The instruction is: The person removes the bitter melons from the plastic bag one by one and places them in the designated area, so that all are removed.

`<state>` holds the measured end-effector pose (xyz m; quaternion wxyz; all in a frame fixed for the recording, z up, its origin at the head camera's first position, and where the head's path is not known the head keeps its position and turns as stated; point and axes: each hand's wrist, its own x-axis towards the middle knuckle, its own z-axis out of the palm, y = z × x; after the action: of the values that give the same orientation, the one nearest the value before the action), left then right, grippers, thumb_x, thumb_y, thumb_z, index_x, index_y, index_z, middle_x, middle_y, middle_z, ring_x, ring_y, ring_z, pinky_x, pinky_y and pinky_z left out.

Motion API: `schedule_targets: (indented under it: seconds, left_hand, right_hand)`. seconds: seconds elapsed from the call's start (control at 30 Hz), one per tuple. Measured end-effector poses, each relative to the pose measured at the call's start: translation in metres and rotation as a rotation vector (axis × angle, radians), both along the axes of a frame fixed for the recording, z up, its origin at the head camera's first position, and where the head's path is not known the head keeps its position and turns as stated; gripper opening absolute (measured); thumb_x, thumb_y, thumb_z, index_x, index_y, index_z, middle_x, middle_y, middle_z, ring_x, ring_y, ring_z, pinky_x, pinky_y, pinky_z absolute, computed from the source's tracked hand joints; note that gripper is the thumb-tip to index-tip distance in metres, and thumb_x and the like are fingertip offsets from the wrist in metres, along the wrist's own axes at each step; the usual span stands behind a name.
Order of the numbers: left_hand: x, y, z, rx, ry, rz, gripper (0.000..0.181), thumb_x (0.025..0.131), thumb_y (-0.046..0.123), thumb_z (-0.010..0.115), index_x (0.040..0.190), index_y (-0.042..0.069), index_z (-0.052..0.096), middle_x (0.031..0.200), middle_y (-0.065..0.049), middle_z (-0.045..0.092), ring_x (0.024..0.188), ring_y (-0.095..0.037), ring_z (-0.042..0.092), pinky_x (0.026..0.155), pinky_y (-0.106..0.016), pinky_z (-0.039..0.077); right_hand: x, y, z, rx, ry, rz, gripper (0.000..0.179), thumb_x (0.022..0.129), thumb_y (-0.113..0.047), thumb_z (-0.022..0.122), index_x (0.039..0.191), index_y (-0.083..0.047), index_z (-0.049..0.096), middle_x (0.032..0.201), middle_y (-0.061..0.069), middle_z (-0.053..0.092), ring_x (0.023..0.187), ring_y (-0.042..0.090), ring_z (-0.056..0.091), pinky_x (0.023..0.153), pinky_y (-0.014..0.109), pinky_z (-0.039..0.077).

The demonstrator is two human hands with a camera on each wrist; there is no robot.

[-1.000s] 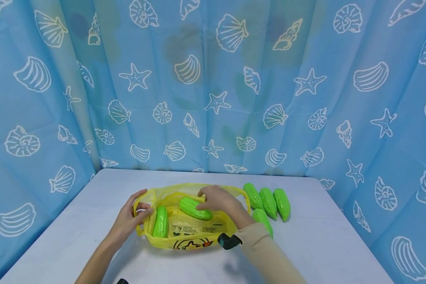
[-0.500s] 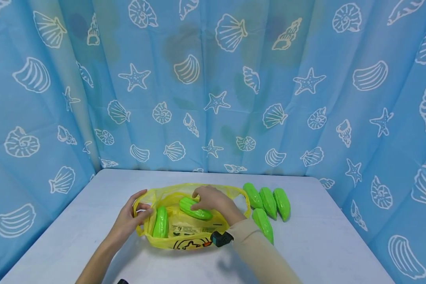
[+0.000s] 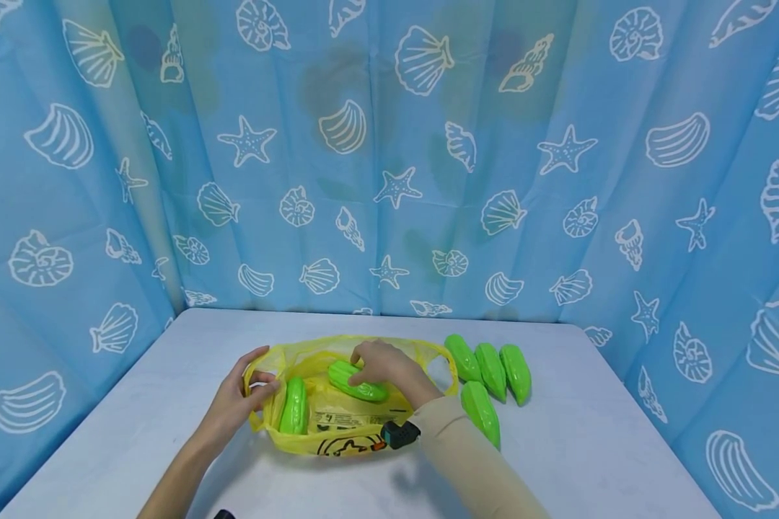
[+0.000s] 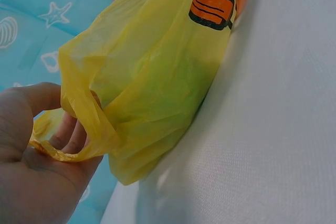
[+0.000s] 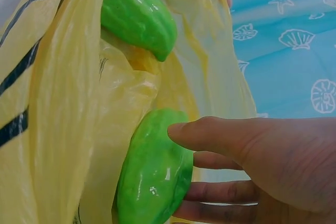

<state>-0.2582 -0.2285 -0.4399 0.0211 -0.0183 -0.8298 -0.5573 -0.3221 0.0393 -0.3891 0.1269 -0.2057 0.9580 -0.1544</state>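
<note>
A yellow plastic bag (image 3: 289,442) lies mouth-up on the white table, its opening spread wide. My left hand (image 3: 232,396) grips its left edge, with the handle loop about the fingers in the left wrist view. Inside, one glossy green bitter melon (image 3: 294,408) stands near the left wall. A second bitter melon (image 5: 152,169) rests slanted toward the middle of the bag. Reaching in from the right, my right hand (image 3: 392,366) holds this second one, thumb on top and fingers along its far side.
To the right of the bag, three bitter melons (image 3: 491,369) lie side by side at the back. Another bitter melon (image 3: 480,414) lies nearer, partly behind the right sleeve (image 3: 470,461). A blue shell-patterned curtain (image 3: 376,158) hangs behind and beside the white table (image 3: 597,432).
My right hand and forearm have shifted a little left over the second bitter melon, uncovering more of the near one outside. The left hand and the bag have stayed put.
</note>
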Motion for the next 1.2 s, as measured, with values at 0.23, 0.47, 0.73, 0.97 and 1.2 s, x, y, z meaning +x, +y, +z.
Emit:
schedule_targets:
  seconds: [0.23, 0.47, 0.73, 0.97, 1.2]
  left_hand:
    - [-0.0002, -0.0002, -0.0023, 0.005, 0.003, -0.001, 0.070, 0.093, 0.026, 0.067, 0.151, 0.030, 0.028, 0.115, -0.011, 0.058, 0.091, -0.018, 0.058, 0.074, -0.022, 0.053]
    - [0.0003, -0.0002, -0.0020, 0.008, 0.003, -0.002, 0.069, 0.094, 0.026, 0.067, 0.151, 0.030, 0.029, 0.114, -0.011, 0.058, 0.090, -0.017, 0.057, 0.073, -0.022, 0.052]
    - [0.0005, 0.0003, -0.0014, 0.009, -0.006, -0.001, 0.070, 0.093, 0.028, 0.067, 0.152, 0.030, 0.028, 0.115, -0.010, 0.057, 0.093, -0.018, 0.057, 0.075, -0.021, 0.052]
    - [0.0005, 0.0010, -0.0012, 0.013, -0.003, -0.004, 0.070, 0.093, 0.027, 0.067, 0.151, 0.030, 0.028, 0.115, -0.010, 0.057, 0.093, -0.018, 0.056, 0.074, -0.022, 0.052]
    - [0.0003, 0.0015, -0.0022, 0.009, -0.002, 0.000, 0.070, 0.094, 0.026, 0.067, 0.152, 0.029, 0.028, 0.116, -0.011, 0.058, 0.093, -0.018, 0.058, 0.075, -0.022, 0.053]
  right_hand:
    - [-0.0010, -0.0012, -0.0032, -0.016, -0.017, -0.014, 0.042, 0.088, -0.036, 0.072, 0.125, -0.017, 0.064, 0.134, 0.007, 0.057, 0.124, 0.028, 0.051, 0.094, 0.043, 0.048]
    - [-0.0017, -0.0022, -0.0033, -0.016, -0.018, -0.021, 0.043, 0.087, -0.033, 0.074, 0.125, -0.016, 0.063, 0.133, 0.007, 0.057, 0.124, 0.028, 0.051, 0.093, 0.043, 0.048]
    - [0.0010, -0.0044, -0.0033, 0.004, -0.009, -0.028, 0.045, 0.087, -0.032, 0.075, 0.127, -0.016, 0.062, 0.137, 0.008, 0.054, 0.125, 0.030, 0.051, 0.095, 0.043, 0.048]
    - [0.0022, -0.0050, -0.0040, 0.009, -0.001, -0.039, 0.047, 0.085, -0.032, 0.076, 0.127, -0.016, 0.062, 0.136, 0.008, 0.055, 0.127, 0.030, 0.050, 0.096, 0.044, 0.048]
    - [0.0032, -0.0054, -0.0060, 0.009, 0.004, -0.054, 0.050, 0.084, -0.033, 0.077, 0.128, -0.016, 0.061, 0.137, 0.009, 0.054, 0.128, 0.030, 0.050, 0.099, 0.044, 0.047]
